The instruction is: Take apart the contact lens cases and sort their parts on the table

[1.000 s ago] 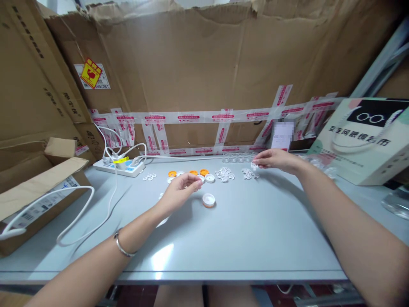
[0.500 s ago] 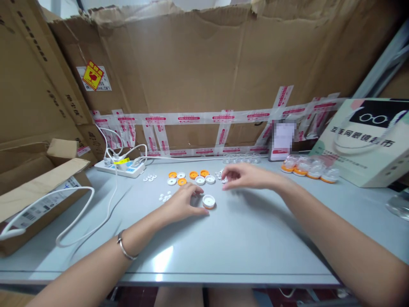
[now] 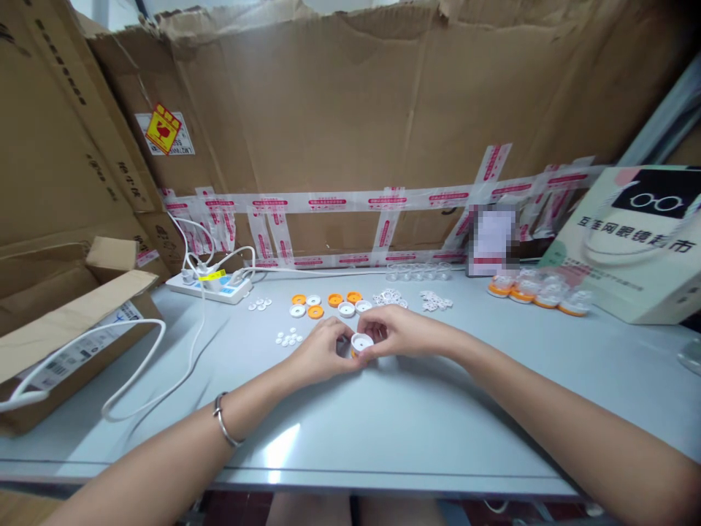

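Observation:
A round plastic piece, white on top with orange below, stands on the table between my two hands. My left hand curls round its left side, thumb at the front edge. From the right, my right hand closes on the same piece, thumb and fingers at its rim. Whether a tiny part sits in my right fingertips is hidden. Just behind lie white rings and orange rings. Small white discs are scattered left of my left hand.
Small white parts and another pile lie behind my right hand. Clear plastic pieces line the back. Orange-based assemblies stand right, near a phone and paper bag. A power strip and open carton are left.
My right hand has moved left and toward me, from the small white parts to the round piece. My left hand has closed in against the piece's left side.

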A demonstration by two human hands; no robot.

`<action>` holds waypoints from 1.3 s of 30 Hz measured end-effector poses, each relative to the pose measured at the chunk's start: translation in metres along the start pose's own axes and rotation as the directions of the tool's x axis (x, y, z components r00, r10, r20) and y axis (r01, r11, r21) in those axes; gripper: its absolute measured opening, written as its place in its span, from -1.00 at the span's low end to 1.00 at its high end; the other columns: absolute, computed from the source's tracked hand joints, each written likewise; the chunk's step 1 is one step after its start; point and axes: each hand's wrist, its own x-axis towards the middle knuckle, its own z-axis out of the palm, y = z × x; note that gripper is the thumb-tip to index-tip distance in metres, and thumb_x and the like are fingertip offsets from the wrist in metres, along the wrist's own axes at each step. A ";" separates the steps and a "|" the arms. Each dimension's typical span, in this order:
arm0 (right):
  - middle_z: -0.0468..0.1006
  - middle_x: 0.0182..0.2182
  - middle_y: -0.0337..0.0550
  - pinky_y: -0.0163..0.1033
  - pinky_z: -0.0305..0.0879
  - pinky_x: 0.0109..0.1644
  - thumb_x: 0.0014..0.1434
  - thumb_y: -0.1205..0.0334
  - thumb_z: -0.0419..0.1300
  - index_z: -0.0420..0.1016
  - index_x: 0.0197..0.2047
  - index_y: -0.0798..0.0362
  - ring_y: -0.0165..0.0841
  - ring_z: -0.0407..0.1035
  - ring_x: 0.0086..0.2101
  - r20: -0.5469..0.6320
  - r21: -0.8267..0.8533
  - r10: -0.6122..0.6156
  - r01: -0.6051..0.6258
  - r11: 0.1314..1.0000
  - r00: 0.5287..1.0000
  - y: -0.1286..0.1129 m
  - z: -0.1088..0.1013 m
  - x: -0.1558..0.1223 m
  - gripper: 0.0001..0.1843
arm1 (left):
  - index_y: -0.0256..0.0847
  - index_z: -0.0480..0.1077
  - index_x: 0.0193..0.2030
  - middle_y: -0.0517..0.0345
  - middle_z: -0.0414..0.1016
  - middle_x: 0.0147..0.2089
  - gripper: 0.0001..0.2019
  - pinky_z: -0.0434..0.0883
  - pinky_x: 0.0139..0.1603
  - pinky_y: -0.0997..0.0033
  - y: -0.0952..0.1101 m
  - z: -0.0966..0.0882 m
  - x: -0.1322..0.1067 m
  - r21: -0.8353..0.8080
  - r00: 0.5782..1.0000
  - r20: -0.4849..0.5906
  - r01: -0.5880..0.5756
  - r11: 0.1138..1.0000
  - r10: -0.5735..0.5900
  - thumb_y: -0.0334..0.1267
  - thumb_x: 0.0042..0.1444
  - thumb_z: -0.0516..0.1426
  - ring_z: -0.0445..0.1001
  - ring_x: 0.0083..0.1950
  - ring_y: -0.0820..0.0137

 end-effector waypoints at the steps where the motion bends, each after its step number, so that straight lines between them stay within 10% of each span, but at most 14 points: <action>1: 0.38 -0.52 -0.28 -0.36 0.13 -0.43 -0.11 0.18 0.25 0.42 -0.39 0.09 -0.45 0.23 -0.48 -0.022 0.013 -0.007 0.008 1.000 1.000 -0.001 -0.003 -0.001 -0.80 | -0.26 0.38 -0.35 0.11 0.33 -0.31 -0.76 0.26 -0.23 0.38 0.000 0.000 -0.001 -0.009 1.000 -0.001 0.006 1.000 -0.006 -0.15 -0.12 0.20 0.31 -0.22 0.31; 7: 0.48 -0.39 -0.17 -0.29 0.23 -0.32 -0.03 0.09 0.18 0.47 -0.23 0.10 -0.39 0.31 -0.40 -0.278 0.087 0.125 -0.104 0.991 0.952 0.011 -0.017 0.000 -0.67 | -0.22 0.41 -0.28 0.10 0.34 -0.21 -0.76 0.26 -0.10 0.35 0.000 -0.007 -0.005 -0.016 0.999 0.032 0.017 1.000 -0.017 -0.22 -0.14 0.20 0.31 -0.13 0.30; 16: 0.44 -0.37 -0.12 -0.27 0.19 -0.28 -0.05 0.23 0.20 0.44 -0.34 0.10 -0.33 0.30 -0.36 -0.276 -0.223 0.011 -0.076 0.972 0.961 0.021 0.013 0.013 -0.83 | -0.18 0.41 -0.26 0.11 0.34 -0.19 -0.75 0.26 -0.15 0.37 -0.001 -0.016 -0.007 0.031 0.995 0.096 0.019 0.999 -0.022 -0.18 -0.12 0.19 0.30 -0.15 0.30; 25: 0.44 -0.44 -0.20 -0.28 0.20 -0.32 -0.01 0.26 0.20 0.36 -0.16 0.09 -0.38 0.30 -0.43 -0.381 -0.073 0.032 -0.065 0.995 0.924 0.031 0.027 0.024 -0.70 | -0.18 0.40 -0.26 0.12 0.31 -0.19 -0.75 0.26 -0.12 0.36 0.002 -0.016 -0.007 0.018 0.994 0.106 0.023 1.000 -0.025 -0.16 -0.11 0.19 0.30 -0.16 0.32; 39: 0.44 -0.35 -0.19 -0.31 0.21 -0.31 -0.11 0.01 0.28 0.46 -0.20 0.05 -0.37 0.30 -0.35 0.033 -0.027 -0.001 0.002 1.000 0.999 0.010 0.003 0.000 -0.59 | -0.18 0.42 -0.13 0.05 0.39 -0.15 -0.64 0.28 -0.09 0.35 -0.005 -0.022 -0.003 0.002 0.994 0.072 -0.087 0.996 0.087 -0.13 -0.09 0.21 0.35 -0.11 0.29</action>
